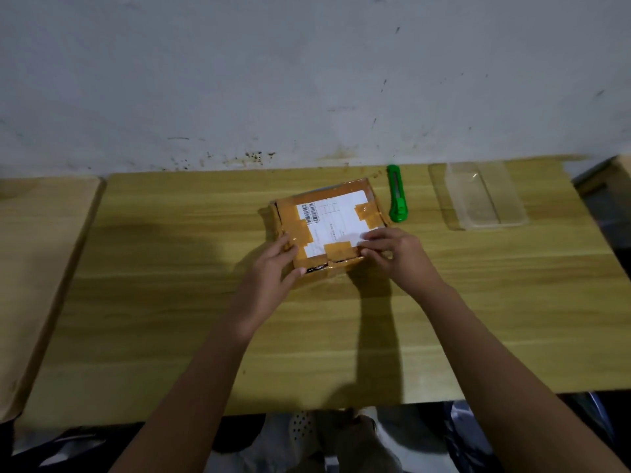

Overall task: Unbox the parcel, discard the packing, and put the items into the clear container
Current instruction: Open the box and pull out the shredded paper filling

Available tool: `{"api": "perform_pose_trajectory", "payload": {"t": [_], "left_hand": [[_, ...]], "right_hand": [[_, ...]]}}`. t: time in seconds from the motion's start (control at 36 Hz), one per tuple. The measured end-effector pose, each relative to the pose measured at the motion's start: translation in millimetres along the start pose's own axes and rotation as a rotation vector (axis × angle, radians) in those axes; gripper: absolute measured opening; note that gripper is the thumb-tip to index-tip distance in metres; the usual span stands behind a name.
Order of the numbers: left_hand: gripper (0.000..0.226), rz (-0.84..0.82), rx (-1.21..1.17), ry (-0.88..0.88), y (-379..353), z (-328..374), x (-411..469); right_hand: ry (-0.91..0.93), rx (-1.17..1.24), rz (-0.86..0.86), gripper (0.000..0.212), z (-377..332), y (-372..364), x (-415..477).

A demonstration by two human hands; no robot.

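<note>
A flat cardboard parcel with brown tape and a white shipping label lies on the wooden table, toward the back middle. My left hand grips the parcel's near left corner, thumb under the edge and fingers on top. My right hand pinches the near right edge, fingertips on the tape and label. The clear container stands at the back right, with nothing in it. A green utility knife lies between the parcel and the container.
A stained white wall rises right behind the table. A second, paler table adjoins on the left. Another surface edge shows at the far right. Below the front edge are feet in sandals and bags on the floor.
</note>
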State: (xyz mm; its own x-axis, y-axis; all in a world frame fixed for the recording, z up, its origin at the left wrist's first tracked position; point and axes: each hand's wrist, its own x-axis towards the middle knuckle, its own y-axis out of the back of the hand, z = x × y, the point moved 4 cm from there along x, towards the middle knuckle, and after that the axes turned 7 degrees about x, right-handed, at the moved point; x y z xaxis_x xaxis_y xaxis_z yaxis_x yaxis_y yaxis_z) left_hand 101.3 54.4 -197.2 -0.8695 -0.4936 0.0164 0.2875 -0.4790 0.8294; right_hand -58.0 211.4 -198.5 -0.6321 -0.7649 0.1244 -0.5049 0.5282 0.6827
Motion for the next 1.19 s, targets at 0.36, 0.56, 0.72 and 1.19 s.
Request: {"api": "perform_pose_trajectory", "payload": {"t": [0.36, 0.56, 0.72, 1.19], "left_hand": [[0.052, -0.167, 0.360, -0.310, -1.0, 4.5, 21.8], [0.034, 0.168, 0.195, -0.246, 13.0, 10.7, 10.4], [0.037, 0.304, -0.146, -0.182, 50.0, 19.6, 31.0], [0.060, 0.564, -0.243, 0.204, 21.3, 2.1, 130.8]], "right_hand": [[-0.112, -0.113, -0.265, 0.046, -5.5, 2.2, 26.3], [0.207, -0.146, -0.187, 0.028, -13.3, 8.0, 22.7], [0.452, -0.148, 0.120, 0.022, -49.6, 41.0, 42.7], [-0.144, 0.545, 0.286, 0.044, 20.1, 34.0, 129.6]]}}
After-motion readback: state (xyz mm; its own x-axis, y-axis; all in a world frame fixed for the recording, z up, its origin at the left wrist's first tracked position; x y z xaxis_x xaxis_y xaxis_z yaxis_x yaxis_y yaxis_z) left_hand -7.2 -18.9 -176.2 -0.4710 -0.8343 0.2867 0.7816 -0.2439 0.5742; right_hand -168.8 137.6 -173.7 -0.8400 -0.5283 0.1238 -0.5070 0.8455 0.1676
